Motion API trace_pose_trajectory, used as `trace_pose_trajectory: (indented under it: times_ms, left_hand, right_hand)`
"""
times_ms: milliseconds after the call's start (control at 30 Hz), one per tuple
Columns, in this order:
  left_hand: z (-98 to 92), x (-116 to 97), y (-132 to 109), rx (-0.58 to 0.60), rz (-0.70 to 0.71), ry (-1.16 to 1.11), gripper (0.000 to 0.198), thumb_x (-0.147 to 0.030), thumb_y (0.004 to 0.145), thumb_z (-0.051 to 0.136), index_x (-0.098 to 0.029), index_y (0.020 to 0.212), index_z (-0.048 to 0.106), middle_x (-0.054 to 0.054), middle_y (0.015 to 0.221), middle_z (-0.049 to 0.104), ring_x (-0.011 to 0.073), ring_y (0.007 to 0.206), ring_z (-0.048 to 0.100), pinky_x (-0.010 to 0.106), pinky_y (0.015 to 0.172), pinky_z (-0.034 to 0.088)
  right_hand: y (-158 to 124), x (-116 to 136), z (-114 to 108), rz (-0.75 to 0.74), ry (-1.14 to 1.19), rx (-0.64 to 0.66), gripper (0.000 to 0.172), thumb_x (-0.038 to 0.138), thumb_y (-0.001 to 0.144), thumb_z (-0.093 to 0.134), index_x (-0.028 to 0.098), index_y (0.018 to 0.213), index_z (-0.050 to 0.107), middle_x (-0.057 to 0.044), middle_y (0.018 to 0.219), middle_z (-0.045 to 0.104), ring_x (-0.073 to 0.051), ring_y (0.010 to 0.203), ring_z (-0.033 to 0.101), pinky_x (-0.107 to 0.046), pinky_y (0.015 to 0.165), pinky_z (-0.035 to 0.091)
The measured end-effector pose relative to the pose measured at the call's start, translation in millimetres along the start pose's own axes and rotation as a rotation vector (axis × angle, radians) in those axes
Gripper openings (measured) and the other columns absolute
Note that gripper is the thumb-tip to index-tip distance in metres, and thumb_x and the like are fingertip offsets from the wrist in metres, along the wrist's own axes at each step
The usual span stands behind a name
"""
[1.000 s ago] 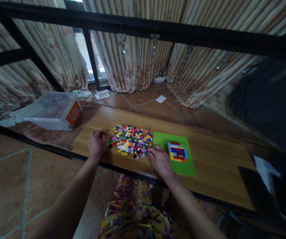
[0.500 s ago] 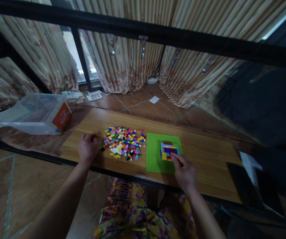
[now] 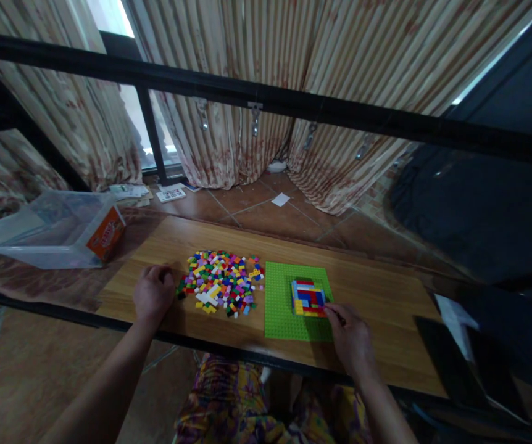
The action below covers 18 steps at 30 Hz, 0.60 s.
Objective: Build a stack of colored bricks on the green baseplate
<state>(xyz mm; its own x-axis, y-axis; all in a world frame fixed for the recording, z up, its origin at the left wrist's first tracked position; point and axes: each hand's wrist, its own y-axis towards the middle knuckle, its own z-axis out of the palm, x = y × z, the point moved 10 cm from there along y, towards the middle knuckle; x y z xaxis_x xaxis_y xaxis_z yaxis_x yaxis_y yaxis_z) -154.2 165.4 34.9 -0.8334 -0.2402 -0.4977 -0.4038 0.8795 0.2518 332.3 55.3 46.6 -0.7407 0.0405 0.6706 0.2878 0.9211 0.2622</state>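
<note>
The right hand (image 3: 350, 333) has its fingers nearly closed at the brick block (image 3: 309, 297), over a green plate (image 3: 277, 311); their hold is unclear. The left hand (image 3: 153, 293) curls beside loose bricks (image 3: 221, 280), its grasp hidden. Beyond-left of its fingers, a clear box (image 3: 69, 256) has indistinct contents. Earlier, the right fingers were by the loose bricks.
</note>
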Motion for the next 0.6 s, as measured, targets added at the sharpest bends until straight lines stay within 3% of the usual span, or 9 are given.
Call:
trace_pose_trajectory:
  times_ms: [267, 600]
  left_hand:
    - [0.3, 1, 1, -0.013, 0.013, -0.001, 0.028, -0.029, 0.081, 0.046, -0.018, 0.093, 0.070, 0.011, 0.104, 0.065, 0.0238, 0.091, 0.061, 0.034, 0.081, 0.048]
    - [0.5, 1, -1, 0.001, -0.009, 0.008, 0.028, -0.029, 0.081, 0.047, -0.018, 0.094, 0.070, 0.011, 0.104, 0.065, 0.0238, 0.090, 0.061, 0.034, 0.078, 0.048]
  right_hand:
    - [16, 21, 3, -0.202, -0.107, 0.175, 0.031, 0.039, 0.093, 0.045, 0.022, 0.088, 0.071, -0.007, 0.090, 0.068, -0.022, 0.083, 0.065, -0.035, 0.076, 0.050]
    - [25, 24, 4, -0.229, -0.076, 0.281, 0.024, 0.035, 0.090, 0.050, 0.024, 0.086, 0.072, -0.005, 0.090, 0.068, -0.020, 0.083, 0.065, -0.032, 0.076, 0.051]
